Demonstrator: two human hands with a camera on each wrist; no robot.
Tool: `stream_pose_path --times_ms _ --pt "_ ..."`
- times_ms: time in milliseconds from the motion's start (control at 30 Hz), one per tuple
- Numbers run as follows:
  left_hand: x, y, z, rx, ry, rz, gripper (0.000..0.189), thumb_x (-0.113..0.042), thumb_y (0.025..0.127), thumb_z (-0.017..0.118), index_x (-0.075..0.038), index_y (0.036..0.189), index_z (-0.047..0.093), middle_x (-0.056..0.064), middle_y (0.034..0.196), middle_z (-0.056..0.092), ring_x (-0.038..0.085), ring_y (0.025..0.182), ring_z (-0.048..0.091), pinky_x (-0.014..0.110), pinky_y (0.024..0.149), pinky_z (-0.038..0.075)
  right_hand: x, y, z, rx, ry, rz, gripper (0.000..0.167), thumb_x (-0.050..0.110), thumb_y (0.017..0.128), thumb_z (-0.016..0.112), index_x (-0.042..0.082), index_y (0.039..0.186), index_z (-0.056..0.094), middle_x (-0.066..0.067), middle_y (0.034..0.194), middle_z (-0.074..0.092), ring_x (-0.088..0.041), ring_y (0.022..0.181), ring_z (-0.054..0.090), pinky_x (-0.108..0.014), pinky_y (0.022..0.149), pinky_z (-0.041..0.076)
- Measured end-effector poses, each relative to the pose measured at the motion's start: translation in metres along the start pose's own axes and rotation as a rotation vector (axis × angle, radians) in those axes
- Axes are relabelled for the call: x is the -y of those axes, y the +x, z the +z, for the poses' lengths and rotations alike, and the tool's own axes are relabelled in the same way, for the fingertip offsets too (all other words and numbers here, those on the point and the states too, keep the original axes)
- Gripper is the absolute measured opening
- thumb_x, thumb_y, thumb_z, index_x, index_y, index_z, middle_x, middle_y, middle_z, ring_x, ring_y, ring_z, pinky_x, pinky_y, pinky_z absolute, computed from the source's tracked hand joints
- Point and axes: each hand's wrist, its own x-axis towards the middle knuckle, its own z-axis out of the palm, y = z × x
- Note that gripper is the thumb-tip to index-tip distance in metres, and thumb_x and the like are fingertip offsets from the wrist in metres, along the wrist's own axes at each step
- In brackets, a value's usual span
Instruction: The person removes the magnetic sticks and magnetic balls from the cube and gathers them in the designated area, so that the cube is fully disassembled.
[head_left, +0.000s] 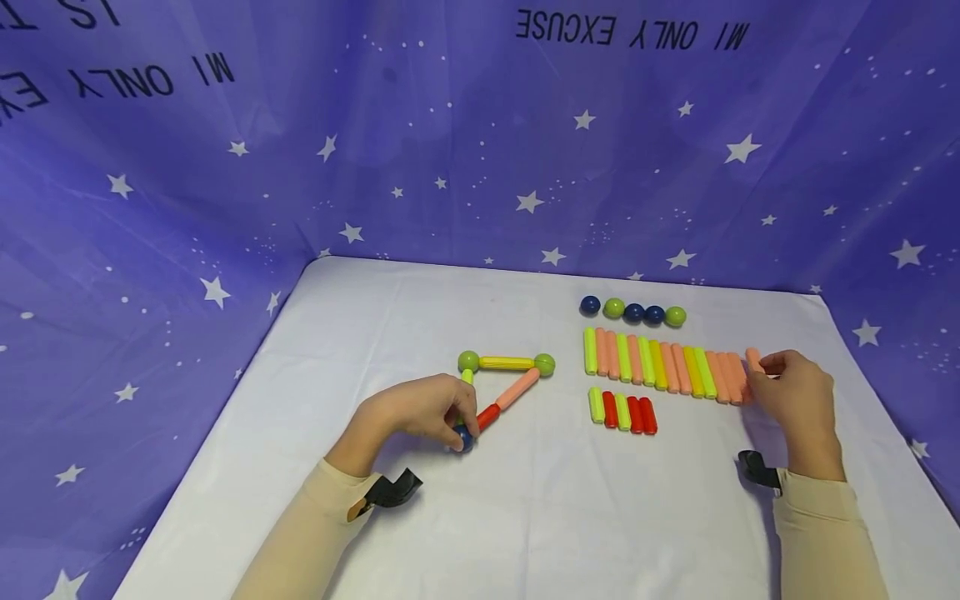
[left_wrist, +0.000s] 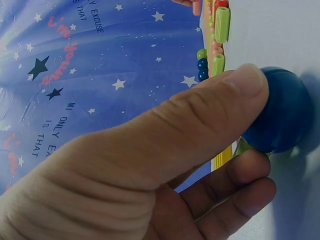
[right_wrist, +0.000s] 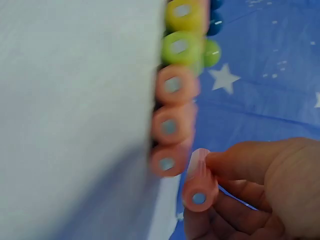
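Note:
My left hand (head_left: 423, 407) pinches a blue ball (left_wrist: 287, 110) between thumb and fingers. The ball sits at the near corner of a shape of magnetic rods and balls. Two green balls (head_left: 543, 365) mark its far corners, joined by a yellow rod (head_left: 506, 363). A pink rod (head_left: 517, 389) and a red rod (head_left: 488, 416) run end to end along its right side; the left side, with a lime rod (head_left: 467, 377), is partly behind my hand. Off to the right, my right hand (head_left: 798, 396) holds a pink magnetic rod (right_wrist: 200, 192) by thumb and fingers, just beside the rod row's end.
A long row of lime, pink and yellow rods (head_left: 645, 362) lies right of the shape. Nearer me is a short row of lime and red rods (head_left: 622, 411). Behind them, several blue and green balls (head_left: 633, 313) line up on the white tablecloth (head_left: 570, 517). A starry purple curtain (head_left: 465, 150) hangs behind.

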Motion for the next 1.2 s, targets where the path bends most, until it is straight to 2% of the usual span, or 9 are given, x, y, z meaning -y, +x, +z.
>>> stream_pose_path --times_ms 300,400,500,633,767,867,1033,1133,1200 --pt "0.001 0.001 0.000 0.000 0.001 0.005 0.019 -0.010 0.076 0.084 -0.018 0.093 0.080 -0.009 0.091 0.062 0.008 0.072 0.057 0.023 0.064 0.049 -0.008 0.002 0.004 0.079 -0.026 0.016 0.037 0.022 0.095 0.047 -0.010 0.114 0.053 -0.028 0.102 0.058 -0.040 0.086 0.054 -0.043 0.064 0.045" --pt "0.001 0.001 0.001 -0.001 0.005 0.010 0.019 -0.010 0.076 0.084 -0.018 0.092 0.080 -0.009 0.090 0.062 0.008 0.072 0.057 0.023 0.064 0.049 -0.002 0.000 0.004 0.085 -0.039 0.023 0.043 0.026 0.097 0.044 -0.012 0.118 0.050 -0.031 0.105 0.055 -0.043 0.088 0.052 -0.048 0.067 0.046" --pt "0.001 0.002 0.001 -0.006 0.006 0.014 0.019 -0.010 0.076 0.084 -0.018 0.092 0.079 -0.008 0.091 0.062 0.008 0.072 0.056 0.023 0.064 0.048 0.011 -0.003 0.005 0.049 -0.048 -0.037 0.048 0.029 0.097 0.046 -0.013 0.120 0.048 -0.033 0.108 0.053 -0.046 0.091 0.052 -0.054 0.072 0.046" --pt "0.001 0.004 0.003 -0.018 0.018 0.026 0.018 -0.012 0.077 0.084 -0.017 0.093 0.078 -0.007 0.091 0.062 0.007 0.072 0.056 0.023 0.065 0.049 0.044 -0.013 0.006 -0.007 -0.034 -0.165 0.047 0.028 0.097 0.052 -0.013 0.121 0.050 -0.034 0.111 0.053 -0.049 0.096 0.052 -0.060 0.078 0.044" --pt "0.000 0.006 0.003 -0.031 0.036 0.039 0.016 -0.014 0.077 0.084 -0.019 0.089 0.075 -0.007 0.089 0.061 0.007 0.072 0.055 0.023 0.065 0.049 0.082 -0.030 0.013 -0.009 -0.015 -0.312 0.040 0.022 0.095 0.057 -0.009 0.118 0.055 -0.030 0.109 0.058 -0.044 0.094 0.056 -0.058 0.078 0.046" --pt "0.000 0.007 0.003 -0.041 0.049 0.029 0.017 -0.015 0.075 0.086 -0.020 0.085 0.071 -0.005 0.086 0.061 0.007 0.069 0.055 0.023 0.063 0.048 0.110 -0.045 0.026 0.066 -0.005 -0.451 0.033 0.020 0.093 0.059 -0.005 0.116 0.059 -0.022 0.104 0.062 -0.036 0.089 0.058 -0.052 0.075 0.049" --pt "-0.001 0.007 0.005 -0.052 0.069 0.012 0.020 -0.017 0.074 0.087 -0.020 0.081 0.068 -0.004 0.084 0.060 0.007 0.068 0.053 0.023 0.062 0.047 0.156 -0.080 0.057 0.254 0.060 -0.731 0.023 0.015 0.090 0.066 0.005 0.111 0.066 -0.005 0.098 0.066 -0.016 0.078 0.056 -0.035 0.069 0.050" --pt "-0.002 0.007 0.005 -0.058 0.074 0.005 0.021 -0.017 0.074 0.087 -0.021 0.080 0.067 -0.004 0.082 0.060 0.007 0.067 0.053 0.023 0.061 0.047 0.184 -0.106 0.075 0.374 0.101 -0.880 0.025 0.014 0.089 0.068 0.010 0.114 0.066 0.000 0.098 0.065 -0.011 0.077 0.053 -0.030 0.070 0.049" --pt "-0.002 0.007 0.005 -0.062 0.074 0.003 0.021 -0.017 0.074 0.087 -0.021 0.080 0.067 -0.004 0.081 0.060 0.007 0.066 0.053 0.023 0.061 0.046 0.200 -0.122 0.086 0.454 0.101 -0.943 0.032 0.017 0.090 0.068 0.013 0.121 0.063 0.002 0.105 0.063 -0.010 0.080 0.053 -0.029 0.074 0.049"
